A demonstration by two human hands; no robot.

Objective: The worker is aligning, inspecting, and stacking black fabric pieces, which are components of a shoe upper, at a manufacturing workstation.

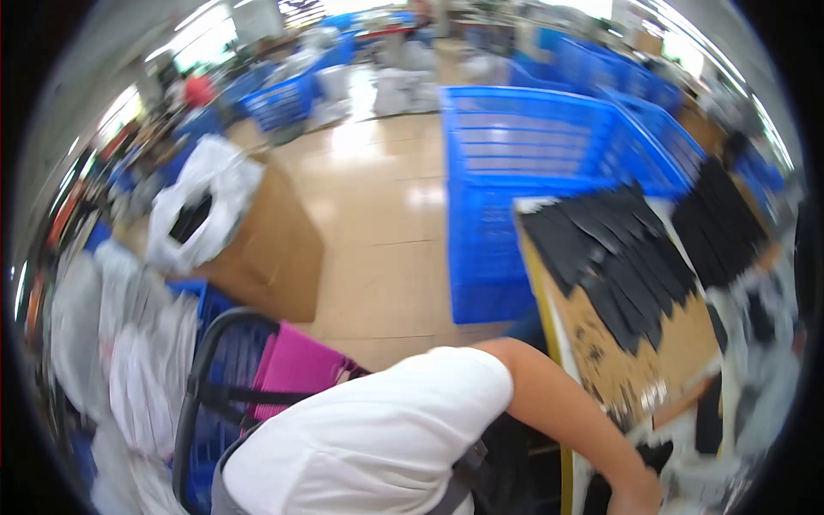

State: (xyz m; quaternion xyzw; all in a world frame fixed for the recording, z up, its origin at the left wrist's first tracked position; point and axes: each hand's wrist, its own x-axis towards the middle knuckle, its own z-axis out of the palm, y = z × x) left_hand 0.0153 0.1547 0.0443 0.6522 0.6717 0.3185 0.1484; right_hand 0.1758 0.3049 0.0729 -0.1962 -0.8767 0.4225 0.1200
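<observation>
My left arm reaches from the white sleeve to the lower right, and my left hand (633, 496) is cut by the lower edge, its fingers hidden. It is at the near side of a worktable with a brown board top (601, 352), beside a dark piece of cloth (657, 455). On the board lie overlapping dark grey fabric-like pieces (614, 249) with jagged ends, fanned in rows. A second batch of black pieces (719, 225) lies beyond them at the right. I cannot make out my right hand; a skin-coloured strip by the table is too blurred to name.
Large blue plastic crates (489, 232) stand against the table's far side. Left of the tiled floor (378, 232) is a cardboard box (279, 249) with a white plastic bag (210, 202) in its top. Near me are a black-framed chair (190, 386), a magenta item (300, 365) and white sacks (146, 378).
</observation>
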